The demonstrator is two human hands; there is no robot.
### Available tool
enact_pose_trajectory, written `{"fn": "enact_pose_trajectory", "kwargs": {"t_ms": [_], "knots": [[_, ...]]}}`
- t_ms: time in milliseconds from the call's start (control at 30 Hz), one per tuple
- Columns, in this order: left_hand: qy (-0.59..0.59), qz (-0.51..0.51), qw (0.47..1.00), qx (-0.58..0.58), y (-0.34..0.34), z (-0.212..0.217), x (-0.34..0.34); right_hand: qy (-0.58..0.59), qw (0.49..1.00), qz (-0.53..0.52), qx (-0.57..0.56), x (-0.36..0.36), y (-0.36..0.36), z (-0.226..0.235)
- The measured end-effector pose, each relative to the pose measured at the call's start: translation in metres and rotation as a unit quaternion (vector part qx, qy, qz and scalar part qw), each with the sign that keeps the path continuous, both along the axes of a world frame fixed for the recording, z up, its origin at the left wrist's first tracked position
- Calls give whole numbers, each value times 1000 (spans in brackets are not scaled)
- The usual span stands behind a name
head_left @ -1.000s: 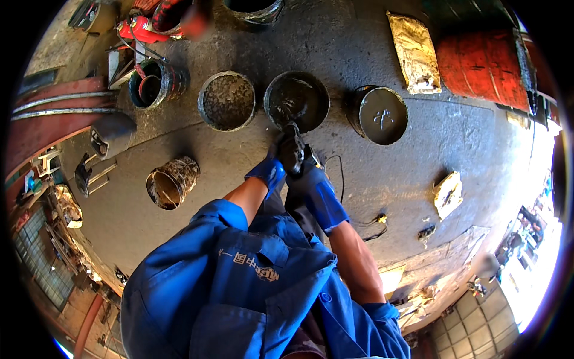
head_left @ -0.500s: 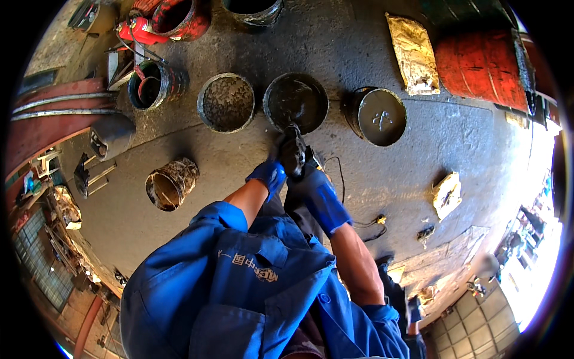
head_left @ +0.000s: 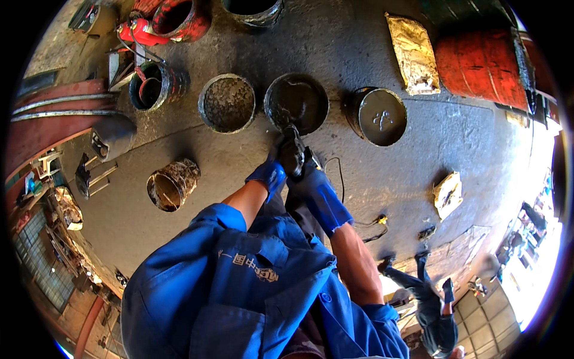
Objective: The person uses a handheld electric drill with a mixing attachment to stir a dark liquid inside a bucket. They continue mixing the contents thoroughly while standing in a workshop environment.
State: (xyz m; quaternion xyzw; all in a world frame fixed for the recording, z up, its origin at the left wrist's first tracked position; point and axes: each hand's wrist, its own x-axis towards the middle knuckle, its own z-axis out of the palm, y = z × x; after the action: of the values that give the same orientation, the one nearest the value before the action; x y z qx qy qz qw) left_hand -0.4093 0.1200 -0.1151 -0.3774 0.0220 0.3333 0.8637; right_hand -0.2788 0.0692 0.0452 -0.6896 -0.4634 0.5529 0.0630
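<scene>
My left hand [head_left: 270, 173], in a blue glove, is closed around the left side of a dark, grimy handheld power mixer [head_left: 292, 157]. On its other side my right hand [head_left: 318, 192], gloved in blue with a blackened front, grips it too. The mixer's front end reaches over the near rim of a round bucket [head_left: 326, 113] of dark wet slurry; its lower end is hidden. To the left, close by, stands a bucket [head_left: 202, 116] with a lumpy grey-brown surface. A third bucket [head_left: 404, 122], filled with smooth grey slurry, stands to the right.
A soiled bucket [head_left: 190, 173] lies tilted at left. A black cable [head_left: 342, 179] with a yellow plug [head_left: 382, 220] runs at right. Paper sacks [head_left: 412, 54], a red drum [head_left: 478, 66] and a fire extinguisher [head_left: 143, 31] surround the area. Another person [head_left: 433, 311] is at lower right.
The other person at lower right has moved out from behind my right arm, farther to the right, and shows more fully. My hands and the mixer have hardly shifted.
</scene>
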Motion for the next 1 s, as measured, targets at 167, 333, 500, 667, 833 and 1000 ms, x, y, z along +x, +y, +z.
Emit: {"fn": "enact_pose_trajectory", "kwargs": {"t_ms": [167,333,500,667,833,1000], "knots": [[-26,-28,999,36,1,11,7,-8,998,5,-58,5,-3,-3],[-115,-9,993,31,3,26,8,5,998,5,-69,5,1,0],[-11,0,998,68,-8,-14,-1,20,998,-2,-66,6,3,4],[-127,3,982,140,-7,-43,-4,21,1000,-2,-4,1,-7,-14],[-66,-5,993,96,-7,7,6,5,998,8,-59,8,-5,-6],[20,-32,998,53,4,35,5,-4,995,24,-94,9,4,9]]}}
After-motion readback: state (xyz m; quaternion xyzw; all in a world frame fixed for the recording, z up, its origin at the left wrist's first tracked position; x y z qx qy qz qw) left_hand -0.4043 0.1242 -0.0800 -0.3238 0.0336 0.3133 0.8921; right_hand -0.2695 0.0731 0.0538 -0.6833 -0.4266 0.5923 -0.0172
